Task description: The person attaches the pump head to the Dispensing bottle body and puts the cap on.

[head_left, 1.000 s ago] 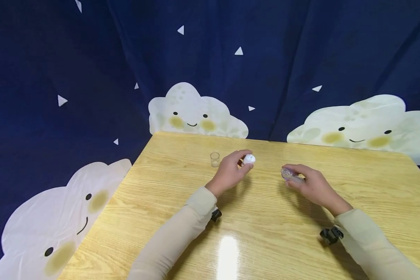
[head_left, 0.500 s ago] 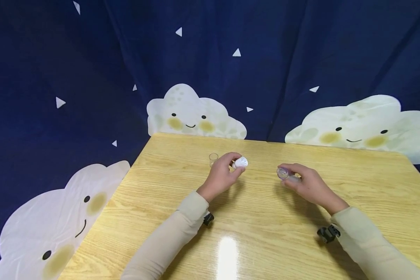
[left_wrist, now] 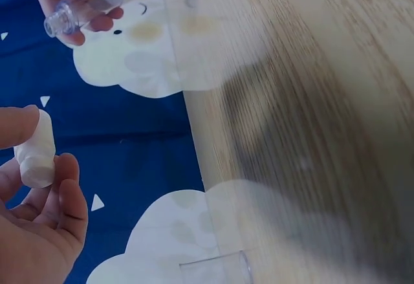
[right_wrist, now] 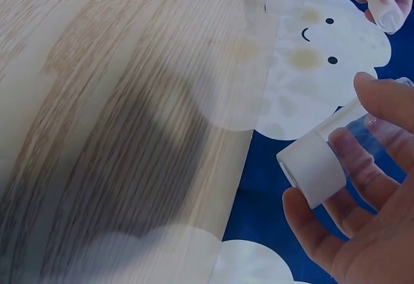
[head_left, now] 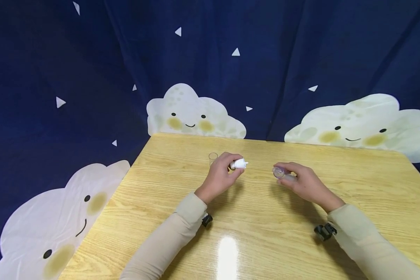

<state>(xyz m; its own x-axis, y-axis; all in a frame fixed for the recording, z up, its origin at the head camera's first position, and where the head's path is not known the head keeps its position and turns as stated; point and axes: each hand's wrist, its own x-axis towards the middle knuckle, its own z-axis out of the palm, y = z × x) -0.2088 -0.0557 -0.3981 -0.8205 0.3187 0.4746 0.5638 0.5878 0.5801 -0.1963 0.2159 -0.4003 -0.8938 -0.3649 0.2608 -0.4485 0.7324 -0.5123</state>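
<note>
While our left hand point(head_left: 217, 175) pinches white nozzled piece point(head_left: 239, 163), right hand point(head_left: 307, 183) curls fingers round clear bottle point(head_left: 279, 173), both above table point(head_left: 266, 233). Pieces apart; joining, we judge, not done. Clear cup point(head_left: 212, 157) stands behind left hand, unheld.

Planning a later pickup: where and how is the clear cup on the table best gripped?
Likely from above, pinching opposite sides of its upper wall: the clear cup stands on end on the table, round rim uppermost. The left hand partly hides its lower wall from the head camera.
</note>
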